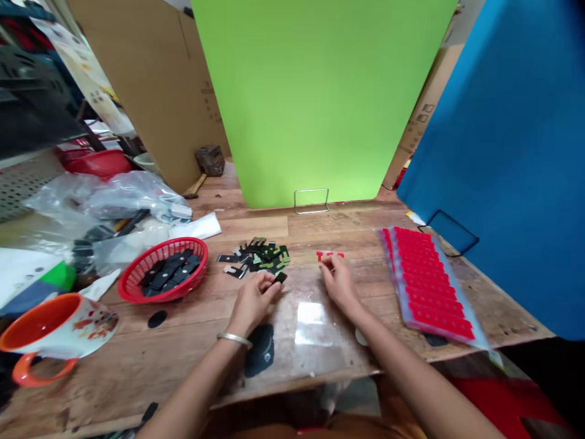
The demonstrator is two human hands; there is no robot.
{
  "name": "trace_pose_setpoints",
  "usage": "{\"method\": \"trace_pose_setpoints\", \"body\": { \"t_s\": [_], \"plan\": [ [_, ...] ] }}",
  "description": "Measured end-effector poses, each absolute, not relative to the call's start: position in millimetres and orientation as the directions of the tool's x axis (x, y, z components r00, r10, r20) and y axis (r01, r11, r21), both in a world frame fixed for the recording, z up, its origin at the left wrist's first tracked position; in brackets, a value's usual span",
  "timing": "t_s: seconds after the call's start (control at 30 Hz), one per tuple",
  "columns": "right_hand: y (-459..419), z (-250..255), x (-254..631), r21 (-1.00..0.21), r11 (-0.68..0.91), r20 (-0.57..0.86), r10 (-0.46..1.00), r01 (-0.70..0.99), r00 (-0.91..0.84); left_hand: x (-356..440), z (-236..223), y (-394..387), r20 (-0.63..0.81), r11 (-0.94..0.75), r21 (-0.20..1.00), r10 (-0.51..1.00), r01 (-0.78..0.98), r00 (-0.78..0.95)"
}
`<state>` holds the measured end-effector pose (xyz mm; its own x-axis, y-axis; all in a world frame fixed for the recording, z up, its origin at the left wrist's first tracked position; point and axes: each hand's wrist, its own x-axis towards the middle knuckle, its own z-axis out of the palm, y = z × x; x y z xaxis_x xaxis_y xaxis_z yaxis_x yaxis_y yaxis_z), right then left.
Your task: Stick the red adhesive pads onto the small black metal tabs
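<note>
My left hand [256, 299] pinches a small black flat piece [280, 278] between thumb and fingers, just above the table. My right hand [338, 281] has its fingers closed at the near edge of a short red strip with tabs [323, 255], which they partly cover. Beyond the left hand lies a loose pile of small dark flat pieces [262, 253], some with slots and pale or shiny faces. To the left, a red plastic basket [132, 291] holds several black flat pieces [171, 272].
Stacked sheets of red strips [432, 283] in clear plastic lie at the right. A green board [311, 97] and a blue board [512, 158] stand behind. An orange-and-white mug [89, 326] and plastic bags [123, 195] occupy the left. The table's front edge is close to my forearms.
</note>
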<state>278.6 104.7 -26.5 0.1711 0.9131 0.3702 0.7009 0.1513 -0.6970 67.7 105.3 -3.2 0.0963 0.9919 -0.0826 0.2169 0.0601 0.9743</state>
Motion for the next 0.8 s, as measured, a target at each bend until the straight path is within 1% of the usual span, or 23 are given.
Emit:
{"method": "trace_pose_setpoints", "body": {
  "t_s": [0.07,0.1,0.17,0.4,0.6,0.7,0.8],
  "plan": [
    [124,-29,299,-0.69,0.078,0.348,0.908,0.72,0.235,87,-1,114,-0.203,0.207,0.978,0.967,-0.01,0.151],
    [132,-30,307,-0.683,0.048,0.335,0.908,0.729,0.254,98,-1,118,-0.253,0.27,0.96,0.951,-0.075,0.18],
    [146,-33,318,-0.664,-0.008,0.302,0.912,0.748,0.278,121,-2,127,-0.326,0.352,0.927,0.926,-0.128,0.191],
    [169,-42,321,-0.566,-0.177,0.153,0.937,0.805,0.313,183,-15,169,-0.379,0.402,0.905,0.91,-0.137,0.165],
    [178,-37,320,-0.499,-0.26,0.046,0.945,0.827,0.324,201,-26,190,-0.416,0.432,0.894,0.899,-0.122,0.139],
    [175,-35,318,-0.481,-0.258,0.056,0.945,0.838,0.323,199,-29,194,-0.423,0.442,0.888,0.894,-0.125,0.15],
    [167,-36,314,-0.469,-0.216,0.124,0.944,0.856,0.307,196,-31,194,-0.415,0.438,0.888,0.894,-0.141,0.169]
  ]
}}
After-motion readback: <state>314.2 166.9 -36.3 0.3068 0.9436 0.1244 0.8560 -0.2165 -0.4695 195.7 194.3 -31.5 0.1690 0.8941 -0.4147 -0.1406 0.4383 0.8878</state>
